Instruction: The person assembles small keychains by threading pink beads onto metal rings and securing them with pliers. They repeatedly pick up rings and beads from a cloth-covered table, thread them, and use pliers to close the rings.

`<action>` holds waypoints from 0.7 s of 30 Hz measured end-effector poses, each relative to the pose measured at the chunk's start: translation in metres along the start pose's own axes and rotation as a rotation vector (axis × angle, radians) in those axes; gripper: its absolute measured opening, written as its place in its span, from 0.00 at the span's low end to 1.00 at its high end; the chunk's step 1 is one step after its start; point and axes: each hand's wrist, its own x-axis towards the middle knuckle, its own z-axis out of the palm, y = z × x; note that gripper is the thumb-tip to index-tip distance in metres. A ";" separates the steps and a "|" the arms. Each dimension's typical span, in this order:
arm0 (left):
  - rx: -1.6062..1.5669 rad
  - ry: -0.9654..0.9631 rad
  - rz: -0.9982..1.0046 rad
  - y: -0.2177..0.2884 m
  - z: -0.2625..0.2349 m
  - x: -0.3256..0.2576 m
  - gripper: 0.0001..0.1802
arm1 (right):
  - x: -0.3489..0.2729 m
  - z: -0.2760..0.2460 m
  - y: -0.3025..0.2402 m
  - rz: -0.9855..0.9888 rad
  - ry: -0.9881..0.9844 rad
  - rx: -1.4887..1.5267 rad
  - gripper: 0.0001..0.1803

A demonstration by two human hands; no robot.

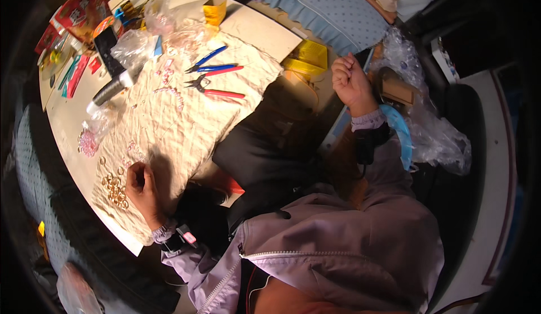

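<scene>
My left hand (pixel 145 195) rests at the near left part of the cream cloth (pixel 203 116), with its fingers curled and thumb against them. Whatever it may pinch is too small to make out. Right beside it lies a loose pile of gold-coloured rings (pixel 115 193), and small pink beads (pixel 132 151) lie just beyond the fingertips. My right hand (pixel 352 85) is raised off the table's right side, fingers bent inward and closed. Anything in them cannot be seen. Blue-handled pliers (pixel 213 63) and red-handled cutters (pixel 217 88) lie on the cloth between the hands, touched by neither.
A curved string of beads (pixel 172 93) and a pink beaded piece (pixel 88 143) lie farther left. Clear plastic bags (pixel 135 49), a phone (pixel 107 52) and a red packet (pixel 84 12) crowd the far left. A yellow basket (pixel 307 57) stands beyond the table's right edge.
</scene>
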 end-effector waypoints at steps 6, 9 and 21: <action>0.042 -0.080 -0.019 -0.029 -0.018 0.013 0.07 | -0.180 -0.105 -0.163 -0.519 0.074 0.121 0.17; 0.014 -0.092 0.031 -0.039 -0.023 0.017 0.06 | -0.246 -0.145 -0.224 -0.729 0.181 0.003 0.16; 0.138 -0.051 0.041 -0.031 -0.024 0.024 0.07 | -0.324 -0.200 -0.272 -0.702 0.526 -0.119 0.19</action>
